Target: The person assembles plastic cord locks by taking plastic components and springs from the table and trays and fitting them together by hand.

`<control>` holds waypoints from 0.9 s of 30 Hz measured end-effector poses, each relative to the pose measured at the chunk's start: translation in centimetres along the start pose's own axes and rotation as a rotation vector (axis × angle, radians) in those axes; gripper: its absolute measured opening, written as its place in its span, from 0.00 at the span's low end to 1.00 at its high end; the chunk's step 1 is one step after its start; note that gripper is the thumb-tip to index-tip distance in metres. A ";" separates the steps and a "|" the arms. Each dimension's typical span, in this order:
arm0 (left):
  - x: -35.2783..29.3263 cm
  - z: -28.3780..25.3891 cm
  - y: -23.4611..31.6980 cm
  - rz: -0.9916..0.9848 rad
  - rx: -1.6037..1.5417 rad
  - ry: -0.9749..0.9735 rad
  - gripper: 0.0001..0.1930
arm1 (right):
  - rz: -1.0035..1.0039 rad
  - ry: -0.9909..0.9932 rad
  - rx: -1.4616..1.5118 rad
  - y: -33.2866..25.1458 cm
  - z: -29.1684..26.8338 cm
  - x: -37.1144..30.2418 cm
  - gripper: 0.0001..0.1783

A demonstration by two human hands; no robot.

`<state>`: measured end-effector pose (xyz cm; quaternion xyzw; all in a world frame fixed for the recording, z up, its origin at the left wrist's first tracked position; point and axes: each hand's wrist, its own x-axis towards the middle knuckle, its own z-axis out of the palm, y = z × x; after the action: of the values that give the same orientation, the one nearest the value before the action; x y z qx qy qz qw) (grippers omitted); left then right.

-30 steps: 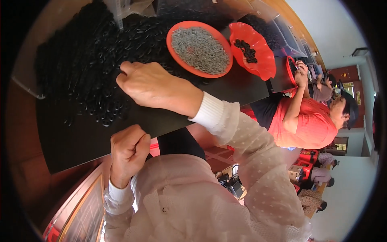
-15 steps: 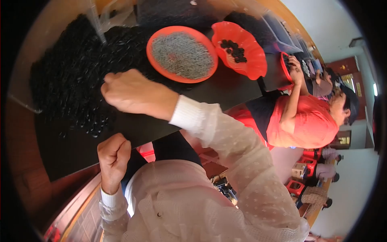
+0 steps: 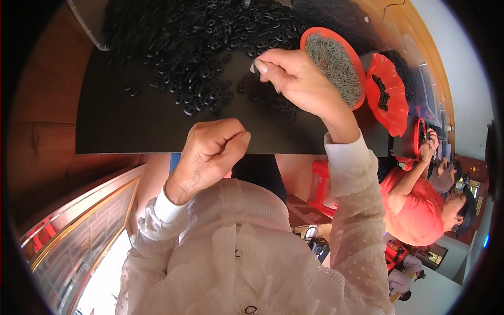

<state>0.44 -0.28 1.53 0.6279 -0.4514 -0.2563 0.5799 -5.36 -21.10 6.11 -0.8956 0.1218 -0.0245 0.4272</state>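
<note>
My right hand (image 3: 299, 81) is over the black table, beside the orange-red plate (image 3: 360, 71) of thin grey metal pins (image 3: 331, 60). Its thumb and forefinger pinch together, with a tiny greyish thing at their tips, too small to name. My left hand (image 3: 212, 152) is curled into a fist at the table's near edge; anything inside it is hidden. Ahead of both hands spreads a heap of small black oval pieces with holes (image 3: 210, 58). A few loose ones lie under and beside my right hand.
A red wavy-edged bowl (image 3: 395, 102) with some black pieces stands right of the plate. Farther right, a person in a red shirt (image 3: 415, 210) handles things over another red dish (image 3: 419, 139). Clear plastic bins (image 3: 428, 97) stand behind. A red stool (image 3: 321, 189) is below the table.
The view has turned, shifting the table and plates to the right. My right hand has moved from over the black heap nearer the plate. My left fist has come up to the table edge.
</note>
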 end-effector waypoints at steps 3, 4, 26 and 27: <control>-0.2 0.3 -0.2 -0.050 -0.082 0.050 0.06 | 0.037 -0.033 0.121 -0.9 0.4 -1.9 0.11; -0.2 0.3 -0.3 -0.051 -0.084 0.056 0.06 | 0.088 -0.050 0.209 -1.2 0.5 -2.6 0.11; -0.1 0.0 -0.3 -0.226 -0.424 0.200 0.08 | -0.497 0.368 -0.311 -2.5 6.7 -5.6 0.20; 0.0 0.0 -0.1 -0.245 -0.501 0.221 0.09 | -0.512 0.359 -0.316 -2.4 6.6 -5.6 0.18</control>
<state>0.47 -0.23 1.46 0.5392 -0.2289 -0.3580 0.7271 -9.37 -13.33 4.11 -0.9336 -0.0312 -0.2687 0.2349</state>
